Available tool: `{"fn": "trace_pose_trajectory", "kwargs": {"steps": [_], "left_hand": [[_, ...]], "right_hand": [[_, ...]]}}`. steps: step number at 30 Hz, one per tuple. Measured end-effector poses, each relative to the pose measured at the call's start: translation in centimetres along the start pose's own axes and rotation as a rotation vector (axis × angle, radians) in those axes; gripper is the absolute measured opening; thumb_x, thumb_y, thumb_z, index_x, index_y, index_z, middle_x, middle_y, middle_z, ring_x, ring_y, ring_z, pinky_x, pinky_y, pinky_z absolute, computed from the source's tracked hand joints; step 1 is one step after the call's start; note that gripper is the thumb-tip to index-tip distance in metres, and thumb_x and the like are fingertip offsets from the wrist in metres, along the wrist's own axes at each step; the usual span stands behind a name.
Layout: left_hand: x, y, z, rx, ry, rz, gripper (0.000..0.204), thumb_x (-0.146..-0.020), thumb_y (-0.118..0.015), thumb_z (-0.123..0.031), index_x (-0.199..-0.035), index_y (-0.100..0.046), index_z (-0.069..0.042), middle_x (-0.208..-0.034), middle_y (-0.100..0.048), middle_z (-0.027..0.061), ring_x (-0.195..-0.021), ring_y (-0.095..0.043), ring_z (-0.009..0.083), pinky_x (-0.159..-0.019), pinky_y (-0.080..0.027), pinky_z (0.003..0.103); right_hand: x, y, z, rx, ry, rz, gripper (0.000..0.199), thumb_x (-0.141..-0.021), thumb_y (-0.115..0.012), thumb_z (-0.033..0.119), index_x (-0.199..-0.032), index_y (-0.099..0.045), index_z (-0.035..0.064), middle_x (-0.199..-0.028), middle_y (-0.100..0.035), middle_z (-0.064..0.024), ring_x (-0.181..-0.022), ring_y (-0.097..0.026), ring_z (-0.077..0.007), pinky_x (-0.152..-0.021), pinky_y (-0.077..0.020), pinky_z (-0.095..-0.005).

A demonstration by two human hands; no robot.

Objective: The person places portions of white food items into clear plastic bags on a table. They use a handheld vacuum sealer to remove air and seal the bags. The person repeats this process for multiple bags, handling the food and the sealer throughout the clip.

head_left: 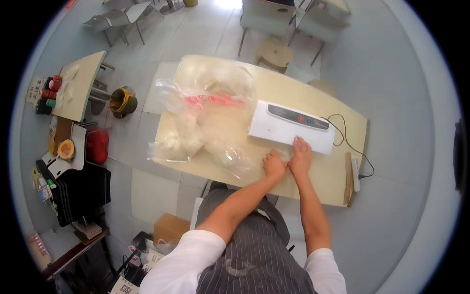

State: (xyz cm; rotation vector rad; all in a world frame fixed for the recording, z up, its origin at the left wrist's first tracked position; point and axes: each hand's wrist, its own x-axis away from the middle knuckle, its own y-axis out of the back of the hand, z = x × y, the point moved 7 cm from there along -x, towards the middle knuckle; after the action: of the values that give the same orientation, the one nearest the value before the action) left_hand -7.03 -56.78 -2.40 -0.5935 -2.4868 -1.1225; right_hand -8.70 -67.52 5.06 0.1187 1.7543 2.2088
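A white vacuum sealer (267, 128) with a dark grey control panel lies on the pale table. At its near edge, my right hand (300, 159) has its fingers stretched onto the white casing, the thumb side close against my left hand. My left hand (274, 165) is closed, knuckles up, just in front of the sealer. A bit of clear plastic film (283, 153) shows between the hands; its outline is faint, and what lies under my fingers is hidden. To the left spread clear plastic bags (183, 142), some bulging with pale contents, one with red print (215, 100).
A black cord (345, 137) loops from the sealer past the table's (289, 93) right edge to a white power strip (356, 174) beside a wooden strip (348, 179). Stools and chairs stand beyond. Leftward are a bin (122, 102), another table (81, 85) and a cardboard box (171, 228).
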Motion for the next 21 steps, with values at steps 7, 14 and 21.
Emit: {"fn": "trace_pose_trajectory", "kwargs": {"steps": [7,14,21], "left_hand": [[-1.9,-1.7,0.4,0.103,0.255,0.035,0.052,-0.073,-0.074,-0.034,-0.102,-0.055,0.005,-0.099,-0.061,0.0239,-0.095,-0.060,0.0383,-0.082,-0.048,0.043],[-4.1,-3.9,3.4,0.316,0.146,0.184,0.029,-0.083,-0.064,-0.028,-0.090,-0.061,-0.001,-0.084,-0.063,0.0154,-0.074,-0.062,0.0292,-0.066,-0.051,0.041],[-4.7,-4.5,4.9,0.489,0.243,0.444,0.022,-0.090,-0.055,-0.022,-0.089,-0.059,-0.001,-0.072,-0.056,0.0081,-0.059,-0.054,0.0176,-0.049,-0.047,0.034]], "right_hand": [[-1.6,-0.3,-1.6,-0.028,0.079,0.076,0.067,-0.062,-0.067,0.007,-0.126,-0.049,0.0059,-0.129,-0.045,-0.0127,-0.116,-0.043,-0.0326,-0.096,-0.0324,-0.0494],[-3.3,0.4,-1.0,0.239,0.202,0.067,0.067,-0.070,-0.063,0.003,-0.133,-0.040,0.0047,-0.131,-0.044,-0.0147,-0.122,-0.039,-0.0338,-0.099,-0.0309,-0.0532],[-3.8,-1.3,-1.2,0.365,0.271,0.081,0.057,-0.077,-0.056,0.005,-0.132,-0.040,0.0026,-0.130,-0.042,-0.0239,-0.123,-0.040,-0.0400,-0.100,-0.0319,-0.0537]]}}
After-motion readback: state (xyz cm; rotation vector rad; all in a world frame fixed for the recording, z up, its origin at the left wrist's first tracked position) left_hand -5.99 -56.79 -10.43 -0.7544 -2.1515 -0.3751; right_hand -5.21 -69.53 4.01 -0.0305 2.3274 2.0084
